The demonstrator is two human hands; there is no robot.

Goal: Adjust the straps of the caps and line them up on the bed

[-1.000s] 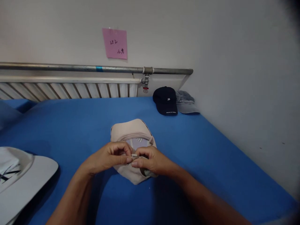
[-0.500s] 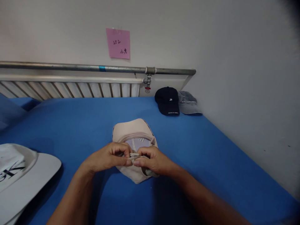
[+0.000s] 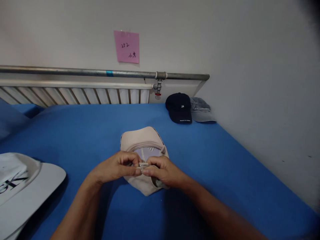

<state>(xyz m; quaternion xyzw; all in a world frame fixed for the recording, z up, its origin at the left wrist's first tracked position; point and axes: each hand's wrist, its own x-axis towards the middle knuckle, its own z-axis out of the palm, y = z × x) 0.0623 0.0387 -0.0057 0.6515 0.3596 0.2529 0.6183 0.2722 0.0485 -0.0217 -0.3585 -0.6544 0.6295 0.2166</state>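
A beige baseball cap [image 3: 141, 136] lies upside down on the blue surface, brim pointing away from me and its lining showing. At its near side, my left hand [image 3: 125, 164] pinches the cap's back strap [image 3: 143, 164] between thumb and fingers. My right hand [image 3: 162, 169] pinches the same strap just to the right, fingertips almost meeting those of the left. A small metal buckle shows between the two hands. Fingers cover part of the strap and the cap's rear opening.
A white cap with black letters [image 3: 47, 176] is at the left edge. Near the right wall sit a navy cap [image 3: 178, 108] and a grey cap [image 3: 203, 115]. Behind the blue surface [image 3: 87, 130] run a radiator [image 3: 100, 95] and a metal pipe [image 3: 75, 71]. A pink note [image 3: 127, 46] hangs above.
Almost nothing differs: both hands keep their pinch on the strap, with only tiny finger shifts. The view has moved very slightly.
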